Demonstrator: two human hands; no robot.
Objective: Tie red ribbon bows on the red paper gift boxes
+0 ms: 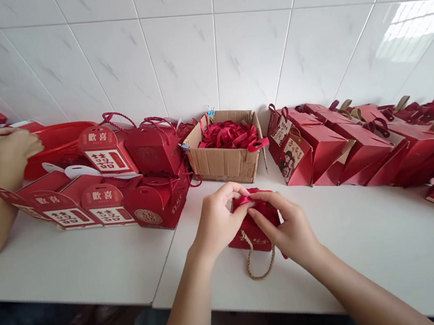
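Note:
A small red gift box stands on the white table below my hands, its twisted gold rope handle hanging over the front. At its top, a shiny red ribbon is pinched between the fingertips of my left hand. My right hand closes on the same ribbon from the other side, thumb and forefinger meeting near the left fingers. The hands cover much of the box's top, and the ribbon's exact shape is partly hidden.
A cardboard box full of red ribbons stands behind my hands. Red boxes with rope handles fill the left, beside a red plastic basket. Another person's hands work there. More red boxes line the right along the tiled wall.

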